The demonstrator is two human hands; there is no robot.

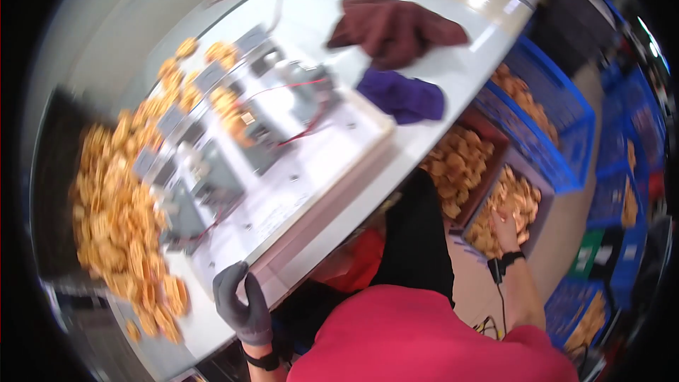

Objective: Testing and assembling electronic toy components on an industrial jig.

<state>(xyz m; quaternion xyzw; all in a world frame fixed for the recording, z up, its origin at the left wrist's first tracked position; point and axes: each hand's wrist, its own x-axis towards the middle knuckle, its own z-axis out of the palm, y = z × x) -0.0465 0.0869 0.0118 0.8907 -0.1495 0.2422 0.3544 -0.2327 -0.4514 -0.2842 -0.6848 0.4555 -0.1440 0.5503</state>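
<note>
Orange parts (117,212) heap beside the gloved left hand (244,304), loosely curled, grasping nothing; bare right hand (506,226) presses open into a parts box (537,177).

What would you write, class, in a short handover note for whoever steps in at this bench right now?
Left hand: gloved, resting open on the white table edge near the front, holding nothing.
Right hand: bare, reaching down into a brown box of orange parts beside the table.
A pile of orange parts lies at the table's left, beside the grey fixture.
Done and left: cannot tell from this blurred view.
</note>
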